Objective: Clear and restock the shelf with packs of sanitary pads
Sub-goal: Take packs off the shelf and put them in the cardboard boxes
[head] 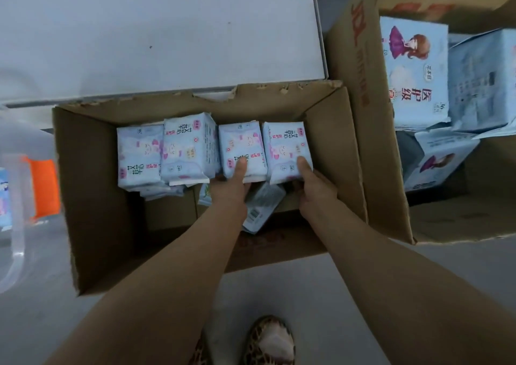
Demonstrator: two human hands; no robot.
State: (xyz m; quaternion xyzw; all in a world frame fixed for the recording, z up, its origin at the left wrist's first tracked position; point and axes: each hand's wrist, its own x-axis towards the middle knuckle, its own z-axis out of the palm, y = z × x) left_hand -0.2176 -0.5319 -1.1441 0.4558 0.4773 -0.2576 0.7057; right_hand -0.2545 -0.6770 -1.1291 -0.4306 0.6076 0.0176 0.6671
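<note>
**Both hands grasping packs in the cardboard box**

White shelf (167, 43): beyond both hands. Large carton (371, 141): right of the right hand, holding blue boxes (416, 71). Open cardboard box (95, 197): around both hands, with a row of packs at its far side. Left hand (230, 191) grips the third pack (240, 144), thumb on top. Right hand (318, 191) grips the fourth pack (284, 146) likewise. Two more packs (139, 155) lie left of the left hand.
</note>
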